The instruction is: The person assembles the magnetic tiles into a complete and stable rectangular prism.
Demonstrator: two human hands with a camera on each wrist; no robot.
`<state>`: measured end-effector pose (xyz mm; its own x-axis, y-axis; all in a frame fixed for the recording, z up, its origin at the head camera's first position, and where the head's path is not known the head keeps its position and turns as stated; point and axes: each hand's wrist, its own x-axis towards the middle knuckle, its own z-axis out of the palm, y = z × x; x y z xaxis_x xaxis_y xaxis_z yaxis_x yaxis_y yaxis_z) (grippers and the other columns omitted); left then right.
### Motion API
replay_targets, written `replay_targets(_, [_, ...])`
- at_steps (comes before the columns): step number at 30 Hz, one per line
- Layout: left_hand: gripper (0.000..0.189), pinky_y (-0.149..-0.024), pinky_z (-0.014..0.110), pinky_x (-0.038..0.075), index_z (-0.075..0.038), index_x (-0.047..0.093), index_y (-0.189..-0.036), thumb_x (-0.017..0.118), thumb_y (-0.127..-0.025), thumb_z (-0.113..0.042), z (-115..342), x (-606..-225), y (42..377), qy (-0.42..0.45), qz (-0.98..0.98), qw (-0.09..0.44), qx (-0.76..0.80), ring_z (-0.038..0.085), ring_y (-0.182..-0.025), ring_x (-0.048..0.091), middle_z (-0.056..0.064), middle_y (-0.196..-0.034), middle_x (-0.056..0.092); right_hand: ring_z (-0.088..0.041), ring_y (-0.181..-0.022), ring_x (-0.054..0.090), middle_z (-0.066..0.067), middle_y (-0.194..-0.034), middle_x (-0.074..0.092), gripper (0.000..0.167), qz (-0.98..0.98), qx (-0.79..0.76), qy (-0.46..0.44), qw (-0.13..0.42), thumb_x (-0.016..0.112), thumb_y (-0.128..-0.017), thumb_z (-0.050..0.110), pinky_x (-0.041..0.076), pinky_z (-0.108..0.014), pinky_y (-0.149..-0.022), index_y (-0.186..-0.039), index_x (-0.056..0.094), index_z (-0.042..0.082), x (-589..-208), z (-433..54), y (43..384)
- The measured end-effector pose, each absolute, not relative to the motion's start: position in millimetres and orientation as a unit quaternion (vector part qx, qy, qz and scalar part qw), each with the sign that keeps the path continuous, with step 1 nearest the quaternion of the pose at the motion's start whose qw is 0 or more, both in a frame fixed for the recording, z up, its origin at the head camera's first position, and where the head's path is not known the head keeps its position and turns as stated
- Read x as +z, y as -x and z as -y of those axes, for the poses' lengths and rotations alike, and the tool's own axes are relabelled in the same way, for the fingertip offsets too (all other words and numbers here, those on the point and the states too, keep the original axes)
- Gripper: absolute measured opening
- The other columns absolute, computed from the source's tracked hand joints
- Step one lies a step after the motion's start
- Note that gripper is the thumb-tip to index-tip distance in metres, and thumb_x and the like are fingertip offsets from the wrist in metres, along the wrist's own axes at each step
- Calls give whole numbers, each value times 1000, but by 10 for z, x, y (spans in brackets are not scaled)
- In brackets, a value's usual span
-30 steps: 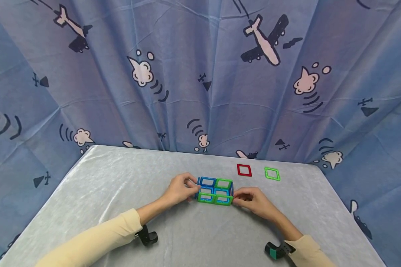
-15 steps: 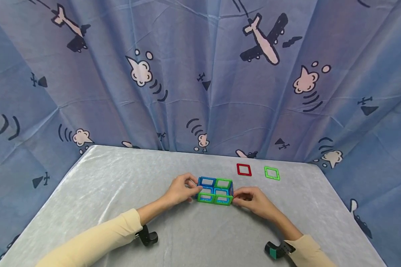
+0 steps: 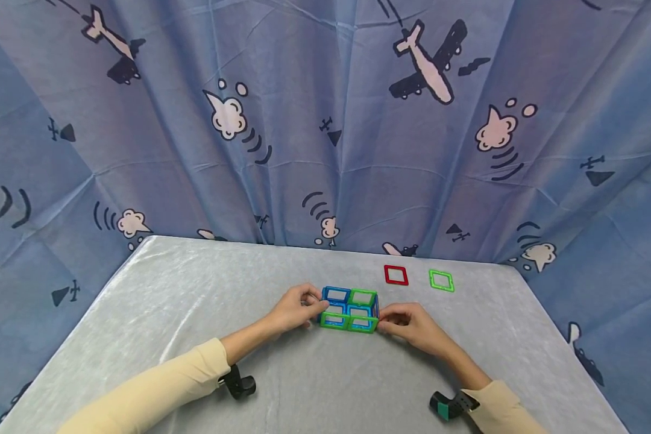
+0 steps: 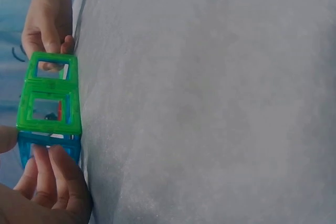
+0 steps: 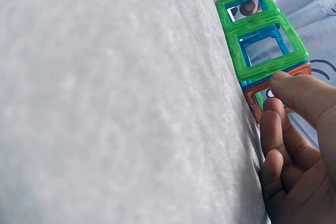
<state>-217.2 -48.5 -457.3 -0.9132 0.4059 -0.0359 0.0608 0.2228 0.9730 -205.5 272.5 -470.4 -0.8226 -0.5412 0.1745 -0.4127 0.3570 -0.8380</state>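
Note:
A low open box of magnetic tiles (image 3: 349,322) stands on the table in the head view, with green square frames along its front and blue and green ones behind. At its left end, my left hand (image 3: 295,309) holds a blue tile (image 4: 71,148), thumb over the top edge and curled fingertips against the outside. My right hand (image 3: 415,328) grips a red-brown tile (image 5: 251,103) at the right end, its thumb on the upper edge and bent fingers below. The left fingertips are partly hidden behind the box in the head view.
A loose red square tile (image 3: 396,275) and a loose light green square tile (image 3: 442,281) lie flat behind the box, toward the right. A pale cloth covers the table (image 3: 195,283). The blue printed curtain (image 3: 282,120) hangs along its back edge.
The blue tile at the left end stood slightly apart with its edge showing; it now sits against the box. My left thumb has shifted slightly right over it. My right hand stays in place.

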Motion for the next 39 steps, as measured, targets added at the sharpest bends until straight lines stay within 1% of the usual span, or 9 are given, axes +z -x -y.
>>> replay_targets(6, [23,-63,38,55,-2,63,-109,67,-101,-23,492,-4557,2159,-145,-771,147,603,24,-81,64,8,-95,66,-16,-78,62,-7,-98,72,16,-817,-488,302,60,73,-93,2,53,-25,-68,-109,75,5,-4722,-2736,2065])
replay_targets(11, [23,-64,38,55,-3,64,-109,68,-100,-23,495,-4558,2165,-147,-770,151,602,24,-82,64,8,-95,65,-16,-78,62,-7,-98,72,16,-818,-485,303,59,73,-93,2,53,-25,-68,-109,75,5,-4716,-2735,2063])
replay_targets(23, [25,-66,35,56,-2,69,-109,71,-98,-24,543,-4586,2180,-162,-762,155,608,25,-82,66,5,-95,70,-15,-78,62,-8,-97,72,15,-822,-482,298,63,73,-93,2,53,-25,-68,-108,75,4,-4686,-2717,2053])
replay_targets(27, [26,-67,36,57,-1,70,-110,72,-97,-24,554,-4590,2184,-166,-762,156,607,26,-82,67,7,-97,71,-15,-78,62,-9,-97,72,14,-823,-482,292,68,73,-94,3,53,-25,-68,-107,75,5,-4684,-2715,2052])
replay_targets(30, [27,-67,36,57,0,70,-111,72,-98,-24,559,-4587,2182,-168,-761,157,607,26,-82,67,8,-98,72,-15,-78,62,-9,-97,72,14,-824,-483,286,71,73,-94,3,52,-25,-68,-107,75,5,-4689,-2715,2057])
replay_targets(39, [26,-69,36,57,-2,70,-113,71,-99,-24,580,-4599,2194,-168,-758,169,608,25,-85,68,5,-98,73,-16,-78,62,-9,-96,72,13,-820,-484,297,74,74,-93,2,53,-25,-68,-106,75,5,-4661,-2713,2075])
